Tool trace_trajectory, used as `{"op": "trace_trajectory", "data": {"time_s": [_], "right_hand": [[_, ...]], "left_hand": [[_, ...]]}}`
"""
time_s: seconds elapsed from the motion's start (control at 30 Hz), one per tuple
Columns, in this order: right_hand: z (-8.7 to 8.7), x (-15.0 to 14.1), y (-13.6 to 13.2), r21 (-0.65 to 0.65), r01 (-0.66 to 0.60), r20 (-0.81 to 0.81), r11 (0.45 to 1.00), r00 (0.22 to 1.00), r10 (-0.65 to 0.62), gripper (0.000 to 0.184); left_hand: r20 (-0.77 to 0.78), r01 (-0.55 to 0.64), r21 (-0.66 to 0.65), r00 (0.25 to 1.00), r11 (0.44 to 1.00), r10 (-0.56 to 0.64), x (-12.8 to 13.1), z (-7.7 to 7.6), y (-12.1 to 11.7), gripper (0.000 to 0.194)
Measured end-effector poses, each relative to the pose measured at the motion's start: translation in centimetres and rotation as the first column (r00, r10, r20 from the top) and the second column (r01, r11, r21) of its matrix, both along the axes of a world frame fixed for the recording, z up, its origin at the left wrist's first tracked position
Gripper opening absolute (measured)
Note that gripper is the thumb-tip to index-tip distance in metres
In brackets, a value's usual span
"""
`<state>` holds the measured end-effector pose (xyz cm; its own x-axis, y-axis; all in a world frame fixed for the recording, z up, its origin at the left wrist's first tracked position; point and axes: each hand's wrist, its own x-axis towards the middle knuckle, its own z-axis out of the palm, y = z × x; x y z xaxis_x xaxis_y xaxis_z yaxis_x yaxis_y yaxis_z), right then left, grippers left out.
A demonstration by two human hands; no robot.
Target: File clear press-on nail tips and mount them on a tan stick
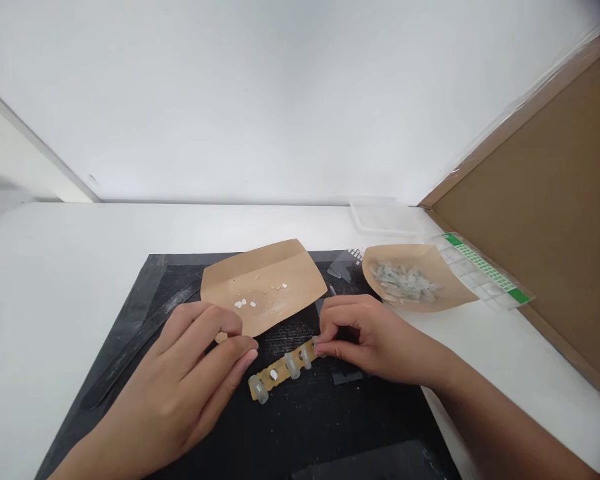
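A narrow yellow strip (279,371) lies slantwise on the black mat, with several clear, curved nail tips standing across it. One clear nail tip (259,391) sits at the strip's left end, and a bare white spot (273,375) shows between the tips. At the right end, my right hand (353,333) pinches a clear nail tip (317,343) between thumb and forefinger, against the strip; the fingers partly cover it. My left hand (195,373) is just left of the strip, thumb and forefinger pressed together. Whatever may be between those fingertips is hidden.
Brown paper (260,267) holding small white bits lies behind the hands. Another brown paper piece (450,293) at right holds a heap of clear nail tips (405,283). Beyond are a green-marked clear case (490,270) and a clear tray (383,217). A cardboard panel (545,147) stands at right.
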<state>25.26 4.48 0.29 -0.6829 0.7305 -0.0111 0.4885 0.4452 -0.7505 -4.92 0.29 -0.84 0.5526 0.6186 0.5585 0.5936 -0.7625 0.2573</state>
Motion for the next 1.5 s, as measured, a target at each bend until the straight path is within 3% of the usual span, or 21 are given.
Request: {"op": "trace_trajectory", "data": {"time_s": [0.37, 0.8, 1.03, 1.5], "right_hand": [[0.3, -0.4, -0.8, 0.052, 0.076, 0.178, 0.996, 0.98, -0.084, 0.022], [0.4, -1.0, -1.0, -0.005, 0.112, 0.123, 0.994, 0.986, -0.11, 0.026], [0.4, -1.1, -1.3, -0.027, 0.142, 0.13, 0.989, 0.982, -0.138, 0.024], [0.9, -0.5, -1.2, 0.048, 0.052, 0.16, 0.998, 0.985, -0.059, 0.018]], "left_hand": [[0.01, -0.032, 0.0, 0.999, 0.999, 0.032, -0.2, 0.0, 0.2, 0.016], [0.02, -0.048, -0.018, 0.999, 0.999, 0.048, -0.1, -0.2, 0.1, 0.013], [0.003, 0.011, -0.045, 1.0, 0.999, -0.011, -0.2, -0.3, 0.0, 0.019], [-0.065, 0.071, 0.013, 0.995, 0.997, -0.07, -0.6, -0.3, 0.4, 0.027]]}}
